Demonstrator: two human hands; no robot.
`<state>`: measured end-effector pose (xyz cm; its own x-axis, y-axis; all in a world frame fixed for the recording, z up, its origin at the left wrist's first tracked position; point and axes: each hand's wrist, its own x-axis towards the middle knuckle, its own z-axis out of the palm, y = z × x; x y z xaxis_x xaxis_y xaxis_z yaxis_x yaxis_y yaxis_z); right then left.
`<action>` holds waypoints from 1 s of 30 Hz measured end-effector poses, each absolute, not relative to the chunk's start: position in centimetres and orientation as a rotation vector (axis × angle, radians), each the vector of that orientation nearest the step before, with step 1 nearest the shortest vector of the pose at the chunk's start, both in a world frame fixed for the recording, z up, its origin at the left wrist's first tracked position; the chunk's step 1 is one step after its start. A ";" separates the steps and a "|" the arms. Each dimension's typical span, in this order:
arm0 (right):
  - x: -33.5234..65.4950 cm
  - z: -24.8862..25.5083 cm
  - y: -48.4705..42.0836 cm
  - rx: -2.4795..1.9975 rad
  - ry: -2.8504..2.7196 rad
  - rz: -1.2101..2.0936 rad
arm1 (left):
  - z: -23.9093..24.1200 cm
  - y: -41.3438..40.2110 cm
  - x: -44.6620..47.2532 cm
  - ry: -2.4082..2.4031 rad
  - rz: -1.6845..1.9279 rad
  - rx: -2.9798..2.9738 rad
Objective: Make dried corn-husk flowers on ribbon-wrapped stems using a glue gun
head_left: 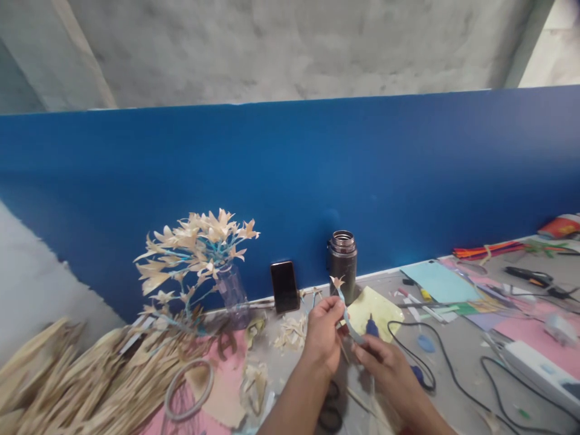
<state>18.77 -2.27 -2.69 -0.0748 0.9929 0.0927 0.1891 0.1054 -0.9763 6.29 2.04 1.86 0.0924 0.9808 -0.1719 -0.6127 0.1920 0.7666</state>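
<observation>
Between the finger and thumb of my left hand (324,332) is the stem of a small pale handmade flower (338,282), its petals pointing up. A light blue paper strip (353,329) runs from that stem down to my right hand (385,362), whose fingers pinch its lower end. Just behind my hands lies a blue glue gun (372,326), nozzle up, on a yellow sheet (369,308). A dark open flask (343,260) stands behind the flower.
To the left, a clear vase (233,296) holds a bunch of pale flowers (203,241) beside dried husks (90,374). A phone (285,287) leans against the blue partition (290,181). On the right are black cables (446,356), a white power strip (539,368) and coloured paper (439,281).
</observation>
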 end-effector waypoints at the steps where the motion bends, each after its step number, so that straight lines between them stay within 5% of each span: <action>1: 18.8 -2.6 -2.2 -1.233 -1.436 1.110 | 2.0 2.0 6.2 0.737 1.265 0.579; 11: 19.1 -3.1 -2.1 -1.106 -1.431 1.318 | 2.1 1.8 5.9 0.592 1.039 0.598; 19: 22.0 -2.1 -1.3 -1.207 -1.071 1.070 | 2.3 0.4 7.2 0.782 0.985 0.749; 30: 22.0 -1.3 -1.8 -0.870 -0.653 1.484 | 1.0 0.0 8.9 0.888 1.013 0.771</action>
